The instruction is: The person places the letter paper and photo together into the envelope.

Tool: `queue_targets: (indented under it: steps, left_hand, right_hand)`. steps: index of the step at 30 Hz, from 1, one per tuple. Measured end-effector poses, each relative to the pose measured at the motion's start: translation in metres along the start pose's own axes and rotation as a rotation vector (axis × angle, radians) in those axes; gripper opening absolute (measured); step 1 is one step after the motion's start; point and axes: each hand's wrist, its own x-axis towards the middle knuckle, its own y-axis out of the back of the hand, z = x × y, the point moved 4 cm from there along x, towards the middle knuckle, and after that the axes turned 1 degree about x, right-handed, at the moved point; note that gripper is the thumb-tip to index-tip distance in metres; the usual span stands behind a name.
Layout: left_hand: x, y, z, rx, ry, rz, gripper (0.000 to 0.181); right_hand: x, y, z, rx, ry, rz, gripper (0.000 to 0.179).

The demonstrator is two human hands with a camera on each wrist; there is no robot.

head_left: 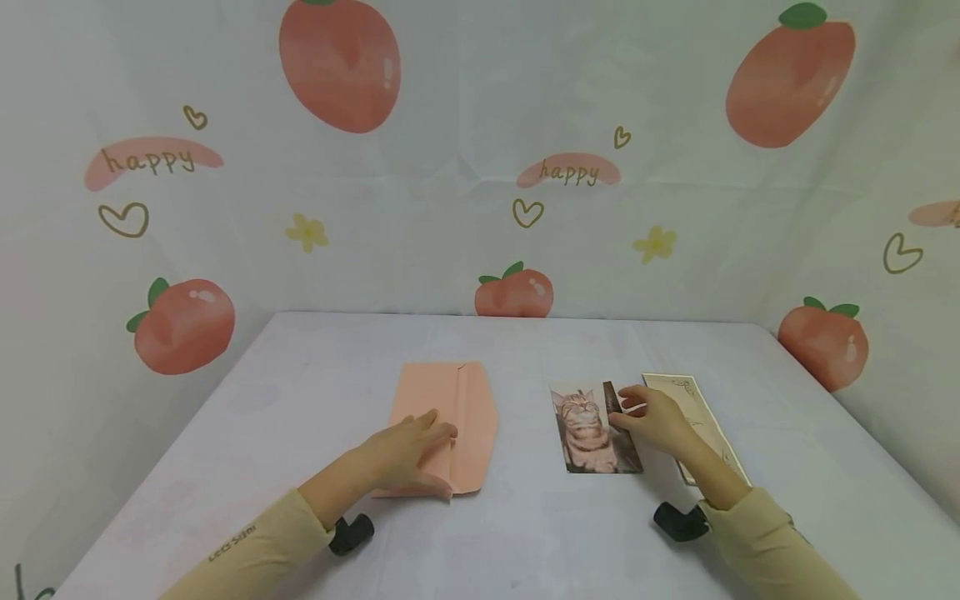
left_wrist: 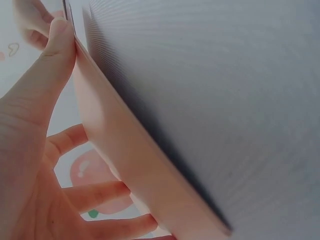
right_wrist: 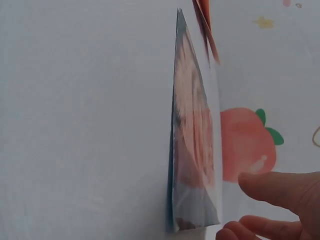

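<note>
A peach-coloured envelope (head_left: 472, 417) lies on the table at centre left, flap spread out to the right. Spread across its body, my left hand (head_left: 412, 450) has its thumb at the near edge and its fingers on the paper. In the left wrist view the thumb tip meets one end of the envelope (left_wrist: 135, 155), while the fingers touch its face. Right of the envelope lies a cat photo card (head_left: 587, 429), seen edge-on as a photo card (right_wrist: 192, 135) in the right wrist view. My right hand (head_left: 656, 421) has its fingertips at the card's right side, thumb and fingers apart.
A cream card with a gold border (head_left: 705, 417) lies partly under my right forearm. Black wrist cameras (head_left: 681, 522) hang at both cuffs. Behind the white table (head_left: 525, 550) hangs a cloth (head_left: 450, 208) printed with fruit, hearts and flowers.
</note>
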Motion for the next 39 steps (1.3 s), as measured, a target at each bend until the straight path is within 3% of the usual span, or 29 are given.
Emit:
queue_targets:
  steps: [10, 26, 39]
  left_hand:
    - [0.0012, -0.0027, -0.0016, -0.016, -0.002, -0.006, 0.069]
    - [-0.0003, -0.0024, -0.0024, -0.008, 0.025, -0.023, 0.069]
    - [-0.0015, -0.0002, -0.0007, 0.0, 0.008, -0.018, 0.069]
  right_hand:
    - [0.0007, -0.001, 0.0077, -0.016, -0.108, -0.069, 0.046]
    - [0.0062, -0.0047, 0.01, -0.011, -0.152, -0.126, 0.046]
    - [0.0081, -0.0033, 0.0115, 0.005, -0.135, -0.107, 0.037]
